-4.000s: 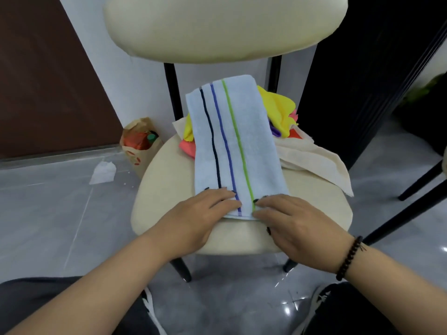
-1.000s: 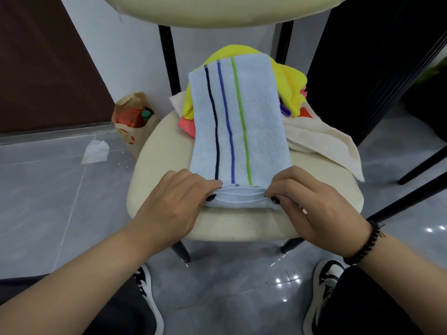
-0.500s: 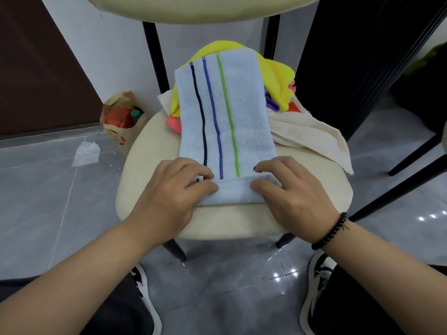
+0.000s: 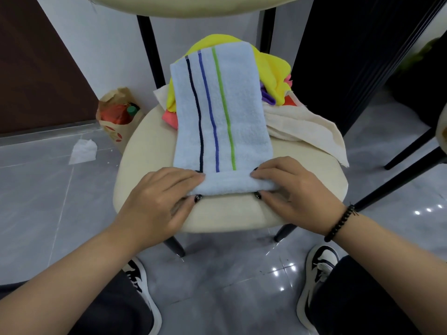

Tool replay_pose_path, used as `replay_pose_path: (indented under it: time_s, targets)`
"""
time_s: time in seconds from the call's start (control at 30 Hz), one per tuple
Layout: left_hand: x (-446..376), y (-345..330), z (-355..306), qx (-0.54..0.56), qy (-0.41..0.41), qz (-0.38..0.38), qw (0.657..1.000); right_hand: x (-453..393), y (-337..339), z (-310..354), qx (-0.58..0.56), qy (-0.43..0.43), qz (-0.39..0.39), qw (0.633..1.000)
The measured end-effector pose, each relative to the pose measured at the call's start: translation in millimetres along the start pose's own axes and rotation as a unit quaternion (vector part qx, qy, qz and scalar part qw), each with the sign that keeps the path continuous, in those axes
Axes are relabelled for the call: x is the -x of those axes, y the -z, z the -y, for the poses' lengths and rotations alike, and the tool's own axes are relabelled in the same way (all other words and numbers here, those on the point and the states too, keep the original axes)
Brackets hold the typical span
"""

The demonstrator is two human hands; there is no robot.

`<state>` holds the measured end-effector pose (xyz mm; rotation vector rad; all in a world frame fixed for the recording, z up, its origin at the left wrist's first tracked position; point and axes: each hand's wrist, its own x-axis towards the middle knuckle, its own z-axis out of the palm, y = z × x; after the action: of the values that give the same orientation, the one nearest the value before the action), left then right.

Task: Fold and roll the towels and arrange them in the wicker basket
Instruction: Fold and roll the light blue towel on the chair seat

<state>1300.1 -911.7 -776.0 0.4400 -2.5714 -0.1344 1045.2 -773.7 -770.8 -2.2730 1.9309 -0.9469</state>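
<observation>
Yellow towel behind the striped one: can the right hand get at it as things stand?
Probably yes. The yellow towel lies exposed at the seat's far right, nothing over that part. But the right hand is gripping the striped towel roll, so it must let go and reach forward.

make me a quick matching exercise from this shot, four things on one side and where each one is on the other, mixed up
Things:
1. striped towel
2. yellow cloth
3. paper bag
4. white tissue

Places:
a. standing on the floor beside the chair seat
b. lying flat on the grey floor
c. near end rolled up under both hands
d. heaped at the back of the seat, partly under the towel

Pairs: 1-c, 2-d, 3-a, 4-b
</observation>
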Motion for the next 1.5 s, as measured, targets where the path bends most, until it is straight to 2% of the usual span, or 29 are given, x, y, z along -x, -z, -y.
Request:
replay_pose_path:
  time_s: [0.13,0.23,0.33,0.5,0.6,0.7,0.8,0.87,0.93,0.97,1.07,1.17,1.33,1.4,1.5]
  targets:
    - [-1.0,-0.4,0.3,-0.047,-0.006,-0.050,0.998,-7.6,5.9,3.8,0.006,-0.009,0.016,1.000]
    - [-1.2,0.5,-2.4,-0.043,-0.002,-0.053,0.998,-9.8,10.6,8.1,-0.028,-0.035,0.019,0.999]
    - [-0.1,0.6,-3.4,0.014,0.016,-0.026,0.999,-10.0,9.9,14.5,-0.081,-0.078,-0.001,0.994]
    - [-5.0,1.5,-6.5,0.113,0.117,-0.010,0.987,-15.4,4.1,17.0,-0.089,-0.145,-0.003,0.985]
    - [-12.5,-0.5,-5.5,0.110,0.151,-0.013,0.982,-18.2,0.2,17.9,-0.052,-0.114,-0.030,0.992]
    - [-20.1,-2.6,-3.6,0.102,0.185,-0.020,0.977,-19.8,-6.5,17.9,0.055,-0.044,-0.056,0.996]
    - [-25.3,-2.7,-5.0,0.024,0.139,-0.049,0.989,-18.2,-10.4,16.3,0.164,0.046,-0.077,0.982]
    - [-25.9,-1.3,-5.5,-0.029,0.064,-0.048,0.996,-15.0,-8.8,14.7,0.174,0.090,-0.056,0.979]
    - [-23.6,2.1,-4.0,-0.039,-0.013,-0.029,0.999,-9.9,-4.0,12.6,0.150,0.093,-0.018,0.984]
    - [-21.6,4.3,-2.6,-0.027,-0.025,-0.010,0.999,-7.3,-1.2,11.0,0.142,0.087,0.001,0.986]
    - [-13.8,7.9,2.5,0.020,0.006,0.057,0.998,-1.4,2.0,8.3,0.137,0.061,0.041,0.988]
    - [-7.3,6.9,4.4,0.013,0.004,0.084,0.996,1.9,3.8,7.6,0.093,0.029,0.026,0.995]
    - [-1.6,5.9,8.4,-0.022,-0.040,0.075,0.996,3.6,10.9,7.2,0.031,0.015,0.018,0.999]
    - [0.0,4.3,7.3,-0.016,-0.028,0.063,0.997,2.7,14.3,7.0,0.005,0.007,0.029,1.000]
    - [-0.5,4.3,5.5,0.057,0.029,0.056,0.996,-1.1,21.8,6.8,-0.075,-0.064,0.045,0.994]
